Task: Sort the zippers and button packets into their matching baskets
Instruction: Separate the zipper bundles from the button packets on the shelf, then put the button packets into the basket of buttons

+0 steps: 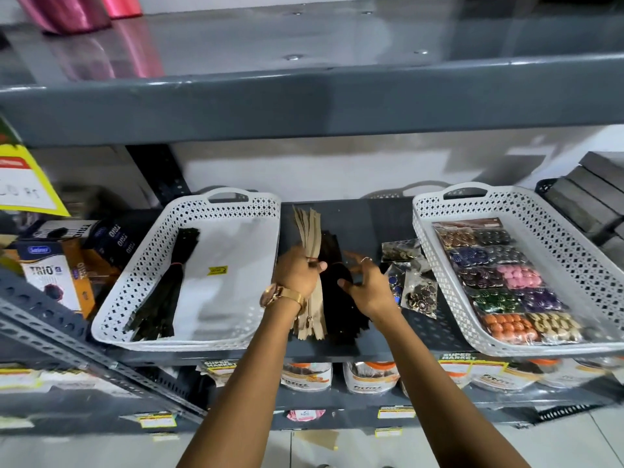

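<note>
Two white perforated baskets stand on a dark shelf. The left basket (141, 271) holds a bundle of black zippers (165, 285). The right basket (557, 231) holds a large packet of coloured buttons (499, 282). Between them lie a beige zipper bundle (309, 231) and a black zipper bundle (341, 298). My left hand (299, 273) is closed around the middle of the beige bundle. My right hand (366, 285) hovers over the black bundle with fingers spread. A few small button packets (410, 282) lie just right of that hand.
Boxes labelled TRIO (57, 265) sit left of the left basket. Dark flat boxes (587, 194) are stacked at the far right. A grey shelf (304, 96) overhangs above. Pouches (368, 380) fill the shelf below.
</note>
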A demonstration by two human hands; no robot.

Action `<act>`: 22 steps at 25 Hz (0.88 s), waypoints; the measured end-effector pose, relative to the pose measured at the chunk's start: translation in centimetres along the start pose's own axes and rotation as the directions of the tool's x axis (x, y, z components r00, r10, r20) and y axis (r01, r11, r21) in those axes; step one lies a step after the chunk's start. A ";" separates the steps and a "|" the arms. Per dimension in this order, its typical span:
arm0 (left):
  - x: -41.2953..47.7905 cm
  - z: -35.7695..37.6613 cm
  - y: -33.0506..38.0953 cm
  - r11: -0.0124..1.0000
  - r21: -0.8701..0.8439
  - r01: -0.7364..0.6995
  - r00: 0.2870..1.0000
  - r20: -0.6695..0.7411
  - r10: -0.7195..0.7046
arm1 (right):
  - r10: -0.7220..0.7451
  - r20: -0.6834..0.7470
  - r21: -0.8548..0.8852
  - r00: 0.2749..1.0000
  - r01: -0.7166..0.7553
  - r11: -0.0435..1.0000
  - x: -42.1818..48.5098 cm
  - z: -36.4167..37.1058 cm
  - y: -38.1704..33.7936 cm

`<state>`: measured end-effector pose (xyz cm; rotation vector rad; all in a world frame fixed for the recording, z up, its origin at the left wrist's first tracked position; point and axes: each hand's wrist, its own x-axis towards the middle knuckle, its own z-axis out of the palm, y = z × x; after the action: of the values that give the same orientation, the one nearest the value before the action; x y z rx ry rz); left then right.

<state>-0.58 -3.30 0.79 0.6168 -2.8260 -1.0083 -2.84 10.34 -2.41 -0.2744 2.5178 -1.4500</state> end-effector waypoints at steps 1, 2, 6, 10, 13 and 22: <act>0.2 0.4 0.0 0.996 0.092 0.011 1.000 0.000 -0.011 | -0.012 0.012 -0.074 1.000 0.013 0.997 0.2 0.3 0.2; 0.4 0.9 0.1 0.985 0.169 0.029 0.999 0.008 -0.031 | -0.021 0.030 -0.141 0.999 0.025 0.990 0.3 0.7 0.3; 0.6 3.8 -1.1 0.868 0.494 0.049 0.998 0.012 -0.063 | 0.045 0.017 -0.317 0.999 -0.037 0.948 0.6 1.9 -0.2; -0.5 3.9 -0.9 0.804 0.592 0.056 0.992 -0.124 0.023 | 0.035 0.008 -0.588 0.999 -0.024 0.808 0.7 1.2 -1.5; 0.0 4.1 -0.1 0.848 0.517 -0.116 0.974 -0.108 0.199 | -0.039 0.015 -0.680 0.999 0.039 0.732 2.3 -1.4 -2.0; -0.5 8.0 5.7 0.868 0.326 -0.374 0.919 0.257 0.300 | 0.090 0.189 -0.977 0.978 0.178 0.115 8.8 -8.6 -1.1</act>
<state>-3.71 5.64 -1.89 0.0206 -3.1702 -0.5022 -13.66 14.56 1.91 -0.6488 2.8169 0.6252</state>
